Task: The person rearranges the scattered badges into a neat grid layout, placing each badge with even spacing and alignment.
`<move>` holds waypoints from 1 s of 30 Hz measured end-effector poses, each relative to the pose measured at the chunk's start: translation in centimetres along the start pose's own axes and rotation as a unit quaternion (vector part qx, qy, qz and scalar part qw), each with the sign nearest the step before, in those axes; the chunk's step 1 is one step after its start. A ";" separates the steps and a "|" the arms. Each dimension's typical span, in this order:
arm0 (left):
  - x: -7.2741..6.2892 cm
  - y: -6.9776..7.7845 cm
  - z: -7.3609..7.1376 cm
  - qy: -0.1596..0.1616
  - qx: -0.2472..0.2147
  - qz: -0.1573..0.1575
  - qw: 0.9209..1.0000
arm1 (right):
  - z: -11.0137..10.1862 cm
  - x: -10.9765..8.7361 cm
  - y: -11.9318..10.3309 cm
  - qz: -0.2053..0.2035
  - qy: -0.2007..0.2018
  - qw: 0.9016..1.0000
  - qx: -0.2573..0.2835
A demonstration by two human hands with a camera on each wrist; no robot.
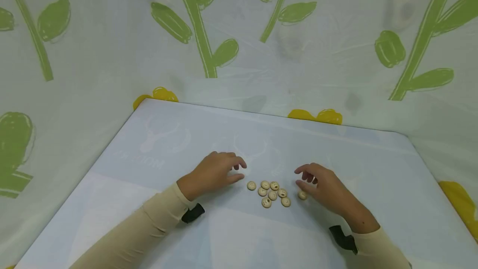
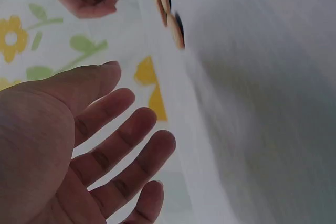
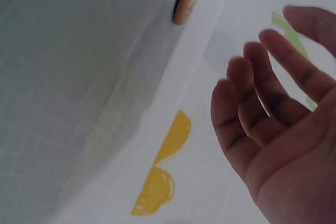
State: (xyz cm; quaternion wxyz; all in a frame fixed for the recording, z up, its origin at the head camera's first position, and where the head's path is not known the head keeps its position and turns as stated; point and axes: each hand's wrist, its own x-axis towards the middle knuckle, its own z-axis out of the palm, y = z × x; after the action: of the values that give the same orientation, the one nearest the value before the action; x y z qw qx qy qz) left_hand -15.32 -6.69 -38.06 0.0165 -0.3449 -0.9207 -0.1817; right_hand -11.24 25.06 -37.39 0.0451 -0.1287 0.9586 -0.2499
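Note pale counter (image 1: 186, 136), lower frame, bearing round discs (image 1: 272, 195); leaf-printed sheet (image 1: 119, 53), upper frame. Observe hands (image 1: 213, 174) (image 1: 329, 190) apart, relaxed, flanking discs.

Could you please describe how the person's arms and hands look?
The left sleeve and right sleeve are plain beige, long and close-fitting. The left hand and right hand are bare, with no gloves or rings visible. A black, curved piece shows beneath the left wrist, and a similar black part beneath the right. No cables are visible.
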 end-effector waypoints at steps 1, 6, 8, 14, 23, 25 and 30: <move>0.1 0.4 0.2 -0.009 -0.004 0.005 1.000 | 0.0 -0.1 0.0 0.001 -0.013 1.000 0.007; 0.3 1.6 1.2 -0.039 -0.013 0.019 0.999 | 0.3 -0.3 0.3 -0.003 -0.069 0.998 0.013; 0.3 1.6 1.6 -0.039 -0.004 0.022 0.999 | 0.3 -0.3 0.5 -0.005 -0.081 0.997 0.011; 0.5 1.4 2.5 -0.037 0.008 0.028 0.999 | 0.2 -0.5 1.5 -0.005 -0.095 0.995 0.017; 0.6 1.4 3.0 -0.054 -0.006 0.016 0.998 | 0.5 -0.6 2.5 -0.017 -0.107 0.994 0.031; 0.5 1.4 3.2 -0.053 -0.006 0.016 0.998 | 0.6 -0.6 2.6 -0.013 -0.114 0.993 0.032; 0.3 1.3 3.5 -0.041 0.001 0.027 0.999 | 0.7 -0.6 2.5 -0.002 -0.118 0.992 0.032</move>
State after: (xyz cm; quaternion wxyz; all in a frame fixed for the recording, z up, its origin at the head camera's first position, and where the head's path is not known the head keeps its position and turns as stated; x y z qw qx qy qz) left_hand -14.39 -4.40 -40.85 -0.0157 -0.3766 -0.9113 -0.1658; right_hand -11.10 26.97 -39.23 0.1618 -0.1575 0.9380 -0.2631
